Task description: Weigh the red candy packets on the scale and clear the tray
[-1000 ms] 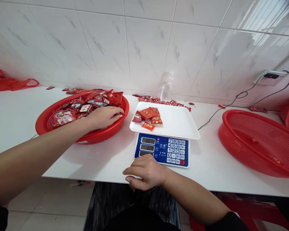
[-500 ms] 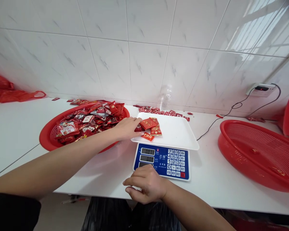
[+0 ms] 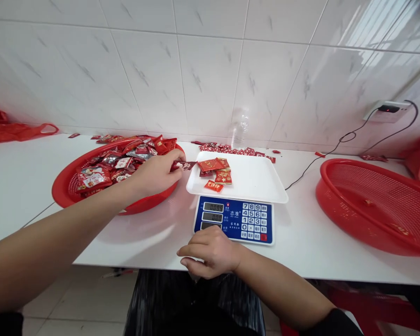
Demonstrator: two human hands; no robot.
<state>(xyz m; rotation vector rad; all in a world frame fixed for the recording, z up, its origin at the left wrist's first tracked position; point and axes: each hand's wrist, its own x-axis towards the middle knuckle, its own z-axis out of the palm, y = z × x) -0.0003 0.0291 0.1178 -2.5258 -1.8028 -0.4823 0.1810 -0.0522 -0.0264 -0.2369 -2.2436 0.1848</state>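
Note:
My left hand (image 3: 161, 172) pinches a dark red packet (image 3: 186, 165) between its fingertips, between the left basket and the scale's tray. Several red and gold packets (image 3: 212, 164) lie on the left part of the white tray (image 3: 257, 179), with a small red one (image 3: 213, 186) in front. My right hand (image 3: 210, 252) rests at the table's front edge, just below the blue scale (image 3: 236, 219), its fingers loosely curled and apart with nothing in them. A red basket (image 3: 65, 186) on the left is heaped with small wrapped packets (image 3: 94, 178).
A second red basket (image 3: 357, 210) on the right holds a few small bits. Loose packets (image 3: 231, 149) line the wall beside a clear bottle (image 3: 240, 130). A black cable (image 3: 303, 175) runs to a wall socket (image 3: 388, 112). Red bags (image 3: 17, 132) lie far left.
My left hand has moved left from the tray and now holds a dark red packet. Another packet lies on the tray's pile. The view has tilted down a little; my right hand stays by the scale.

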